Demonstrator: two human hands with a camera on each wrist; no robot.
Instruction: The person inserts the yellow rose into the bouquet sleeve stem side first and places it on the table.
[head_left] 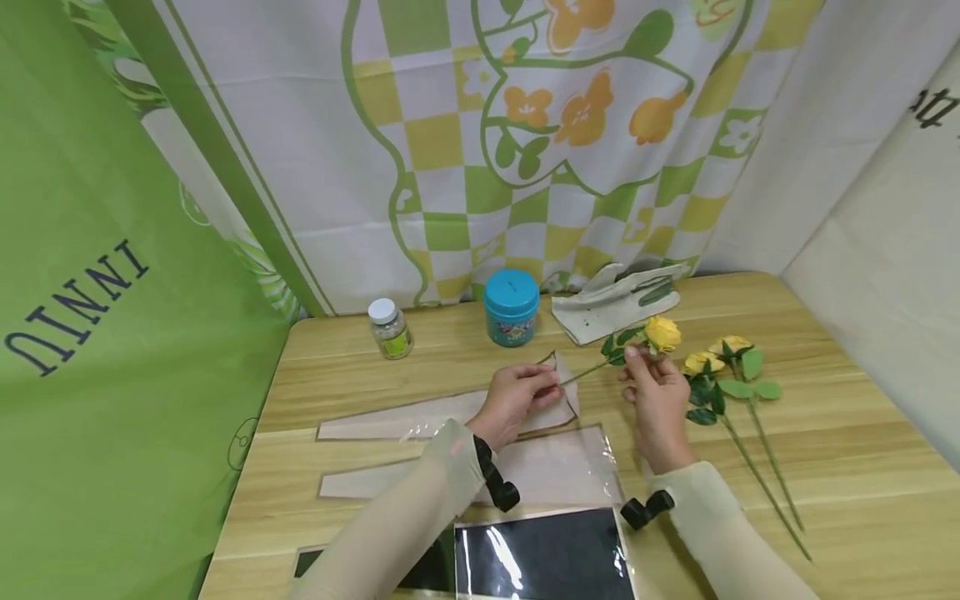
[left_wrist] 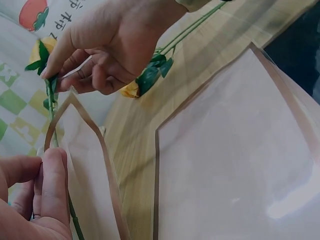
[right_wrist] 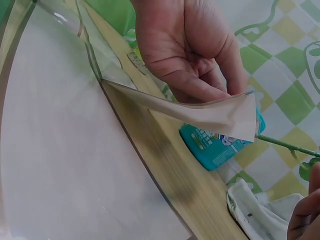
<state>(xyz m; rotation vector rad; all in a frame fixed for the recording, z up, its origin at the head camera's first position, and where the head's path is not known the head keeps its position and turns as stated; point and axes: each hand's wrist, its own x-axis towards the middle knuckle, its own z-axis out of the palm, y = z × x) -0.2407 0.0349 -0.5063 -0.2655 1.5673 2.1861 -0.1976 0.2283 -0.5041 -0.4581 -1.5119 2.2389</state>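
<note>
My right hand (head_left: 658, 407) pinches the green stem of a yellow artificial rose (head_left: 663, 333) just below its bloom. Across from it, my left hand (head_left: 512, 402) pinches the wide end of a pale pink flower sleeve (head_left: 442, 416) with brown edges. The rose's stem (right_wrist: 285, 143) runs into that wide end, while bloom and leaves stay outside. In the left wrist view, the left fingertips (left_wrist: 55, 159) press on the stem and the sleeve's edge. Another pale pink sleeve (head_left: 562, 467) lies flat below the hands.
Two more yellow roses (head_left: 702, 363) lie at the right. Black clear-edged sleeves (head_left: 547, 554) lie at the front. Along the back of the wooden table (head_left: 330, 350) stand a white-capped jar (head_left: 391, 330) and a blue tub (head_left: 512, 308), beside a white glove (head_left: 607, 305).
</note>
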